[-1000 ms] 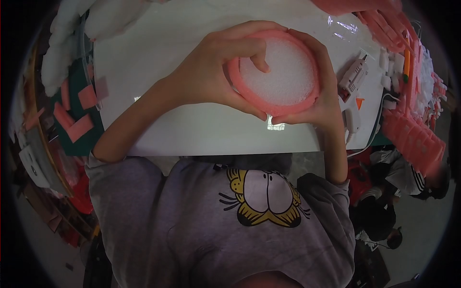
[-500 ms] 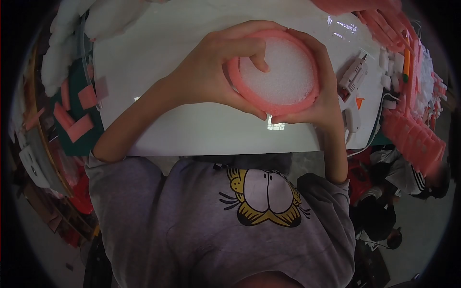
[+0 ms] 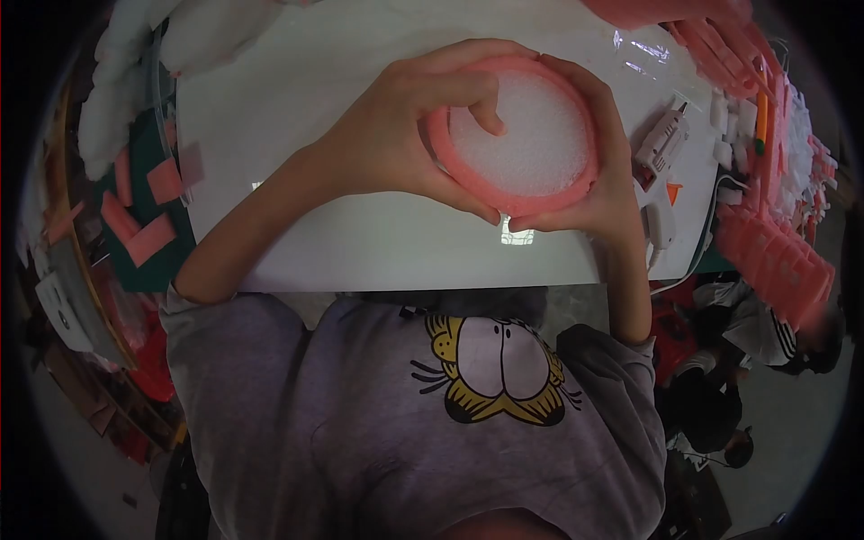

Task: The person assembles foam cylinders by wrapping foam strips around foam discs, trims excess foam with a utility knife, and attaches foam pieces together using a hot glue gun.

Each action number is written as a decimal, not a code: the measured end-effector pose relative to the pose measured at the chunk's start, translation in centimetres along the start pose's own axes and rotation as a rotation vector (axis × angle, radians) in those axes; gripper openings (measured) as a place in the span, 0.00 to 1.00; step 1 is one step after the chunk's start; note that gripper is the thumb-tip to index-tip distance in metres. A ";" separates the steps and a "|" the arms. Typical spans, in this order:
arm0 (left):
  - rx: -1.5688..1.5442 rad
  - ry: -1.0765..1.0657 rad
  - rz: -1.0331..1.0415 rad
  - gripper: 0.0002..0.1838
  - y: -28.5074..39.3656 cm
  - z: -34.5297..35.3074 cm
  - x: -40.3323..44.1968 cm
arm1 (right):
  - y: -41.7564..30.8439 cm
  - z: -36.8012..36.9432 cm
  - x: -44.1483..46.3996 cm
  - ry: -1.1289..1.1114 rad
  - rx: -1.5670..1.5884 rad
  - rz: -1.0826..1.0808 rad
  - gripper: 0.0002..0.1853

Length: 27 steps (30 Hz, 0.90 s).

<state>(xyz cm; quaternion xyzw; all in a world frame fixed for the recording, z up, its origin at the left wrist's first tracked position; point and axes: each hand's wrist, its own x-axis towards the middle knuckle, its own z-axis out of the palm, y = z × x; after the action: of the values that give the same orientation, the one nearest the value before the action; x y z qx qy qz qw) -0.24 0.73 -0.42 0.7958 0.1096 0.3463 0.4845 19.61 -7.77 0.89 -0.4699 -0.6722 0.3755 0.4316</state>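
Observation:
Between my hands is a round foam piece, with a white foam disc (image 3: 531, 148) ringed by a pink foam rim (image 3: 531, 202). My left hand (image 3: 405, 117) wraps its left side, fingers around the rim and one finger bent over the top, its tip pressing on the white foam. On the opposite side, my right hand (image 3: 607, 171) is curled around the rim, with fingertips at the upper and lower edges. The piece is over the white tabletop (image 3: 297, 108); whether it touches the surface cannot be seen.
A white hot glue gun (image 3: 661, 148) with an orange trigger and a cord lies right of my hands. Pink foam strips (image 3: 774, 265) are stacked at the far right. Pink foam pieces (image 3: 148, 238) lie on a green mat (image 3: 135, 274) at left. People (image 3: 711, 396) sit lower right.

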 end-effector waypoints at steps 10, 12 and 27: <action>-0.014 -0.009 -0.013 0.29 0.0 -0.1 -0.1 | 0.0 0.1 0.0 0.002 0.019 0.027 0.59; -0.009 -0.009 -0.012 0.29 0.0 -0.1 0.0 | 0.0 0.1 0.0 0.003 0.015 0.020 0.59; -0.003 -0.008 -0.010 0.29 0.1 -0.1 0.0 | 0.0 0.0 0.0 -0.004 0.001 0.004 0.59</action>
<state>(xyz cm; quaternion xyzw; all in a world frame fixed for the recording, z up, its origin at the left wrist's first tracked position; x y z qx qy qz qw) -0.34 0.73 -0.29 0.7959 0.1110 0.3408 0.4880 19.63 -7.77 0.92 -0.4700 -0.6721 0.3778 0.4298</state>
